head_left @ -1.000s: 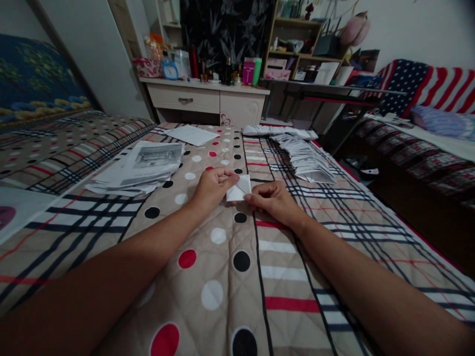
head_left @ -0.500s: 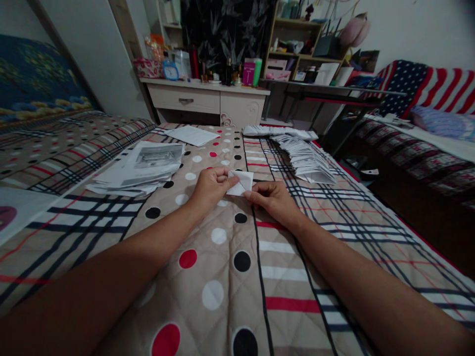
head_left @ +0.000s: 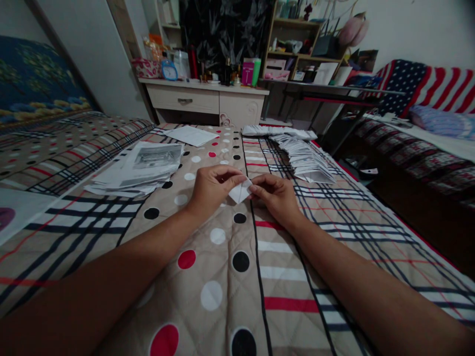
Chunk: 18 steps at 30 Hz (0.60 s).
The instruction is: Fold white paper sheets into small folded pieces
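Observation:
Between my two hands, above the bedspread, is a small folded piece of white paper (head_left: 239, 192), turned so that one corner points down. My left hand (head_left: 211, 190) pinches its upper edge with thumb and forefinger. At its right corner, the thumb and fingers of my right hand (head_left: 276, 195) close on the paper. Some of its upper part is hidden behind my fingers. To the left lies a stack of loose paper sheets (head_left: 137, 165), the top one printed with a grey picture. A row of folded white papers (head_left: 306, 158) lies to the right.
The patterned bedspread (head_left: 211, 267) lies under everything. Farther off are a white sheet (head_left: 191, 135) and a long white bundle (head_left: 278, 132). Beyond the bed stands a white dresser (head_left: 185, 99) crowded with bottles and boxes. A narrow table (head_left: 334, 89) is at the back right.
The small paper has been turned from lying square to standing on a corner. My left hand has shifted its pinch to the upper edge; my right hand has moved slightly up.

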Available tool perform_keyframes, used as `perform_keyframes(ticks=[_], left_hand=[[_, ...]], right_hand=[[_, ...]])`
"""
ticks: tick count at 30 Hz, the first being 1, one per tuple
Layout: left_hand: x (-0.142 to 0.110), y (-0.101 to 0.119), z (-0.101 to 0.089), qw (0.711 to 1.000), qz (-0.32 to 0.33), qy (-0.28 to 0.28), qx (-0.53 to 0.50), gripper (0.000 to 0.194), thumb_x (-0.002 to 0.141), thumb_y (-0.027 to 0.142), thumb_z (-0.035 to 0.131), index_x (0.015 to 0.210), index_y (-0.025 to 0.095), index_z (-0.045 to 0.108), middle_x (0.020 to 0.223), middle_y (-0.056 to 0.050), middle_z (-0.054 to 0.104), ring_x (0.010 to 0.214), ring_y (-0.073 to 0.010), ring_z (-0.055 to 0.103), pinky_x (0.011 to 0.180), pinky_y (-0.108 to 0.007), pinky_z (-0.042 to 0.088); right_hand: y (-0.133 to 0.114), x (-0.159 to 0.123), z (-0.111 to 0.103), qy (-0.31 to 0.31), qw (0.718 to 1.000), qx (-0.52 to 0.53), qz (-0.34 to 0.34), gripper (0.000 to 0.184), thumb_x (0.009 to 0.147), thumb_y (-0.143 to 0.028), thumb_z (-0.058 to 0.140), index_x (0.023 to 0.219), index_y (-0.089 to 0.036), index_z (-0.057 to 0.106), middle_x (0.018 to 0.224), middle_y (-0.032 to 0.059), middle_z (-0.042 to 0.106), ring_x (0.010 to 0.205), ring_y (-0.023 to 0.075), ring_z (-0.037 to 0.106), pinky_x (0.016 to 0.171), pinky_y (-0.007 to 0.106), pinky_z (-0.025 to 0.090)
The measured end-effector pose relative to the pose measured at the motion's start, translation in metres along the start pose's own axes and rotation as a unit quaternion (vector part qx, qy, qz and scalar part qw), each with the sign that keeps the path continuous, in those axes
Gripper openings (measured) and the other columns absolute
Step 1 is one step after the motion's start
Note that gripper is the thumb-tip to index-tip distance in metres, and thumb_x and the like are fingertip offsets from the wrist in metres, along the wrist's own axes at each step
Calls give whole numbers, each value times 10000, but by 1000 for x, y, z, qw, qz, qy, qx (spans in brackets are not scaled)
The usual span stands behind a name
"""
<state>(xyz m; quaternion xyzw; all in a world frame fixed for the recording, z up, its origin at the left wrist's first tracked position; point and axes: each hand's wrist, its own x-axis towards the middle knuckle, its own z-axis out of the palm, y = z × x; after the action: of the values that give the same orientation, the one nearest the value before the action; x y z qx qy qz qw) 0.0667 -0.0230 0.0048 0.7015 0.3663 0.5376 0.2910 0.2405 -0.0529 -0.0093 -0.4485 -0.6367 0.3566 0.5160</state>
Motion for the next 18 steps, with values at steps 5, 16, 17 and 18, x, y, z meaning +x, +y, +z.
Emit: perform_keyframes(ticks=[5, 16, 17, 18], left_hand=[[-2, 7, -3, 980, 151, -41, 124, 123, 814, 301, 707, 755, 207, 761, 786, -49, 731, 741, -162, 651, 674, -264, 486], [-4, 2, -3, 941, 229, -95, 230, 153, 888, 268, 591, 833, 179, 702, 849, -55, 702, 799, -159, 642, 735, -270, 475], [-3, 1, -4, 939, 228, -96, 239, 154, 892, 267, 584, 838, 179, 698, 852, -54, 702, 799, -158, 641, 739, -270, 474], [-1, 0, -6, 937, 227, -95, 247, 154, 893, 265, 578, 839, 179, 694, 853, -54, 702, 798, -158, 639, 740, -271, 474]], right_hand=[[-6, -3, 2, 23, 970, -197, -139, 129, 852, -326, 620, 850, -199, 641, 848, 52, 655, 798, 181, 585, 655, 283, 441], [-7, -5, 2, 10, 948, -256, -187, 73, 799, -167, 545, 765, -195, 604, 721, 16, 605, 684, 153, 551, 641, 270, 406], [-7, -4, 2, 14, 951, -250, -181, 82, 794, -160, 546, 759, -195, 611, 717, 16, 612, 687, 155, 558, 646, 271, 412], [-7, -3, 2, 20, 955, -243, -172, 89, 790, -156, 549, 758, -194, 623, 717, 17, 623, 693, 157, 568, 653, 273, 419]])
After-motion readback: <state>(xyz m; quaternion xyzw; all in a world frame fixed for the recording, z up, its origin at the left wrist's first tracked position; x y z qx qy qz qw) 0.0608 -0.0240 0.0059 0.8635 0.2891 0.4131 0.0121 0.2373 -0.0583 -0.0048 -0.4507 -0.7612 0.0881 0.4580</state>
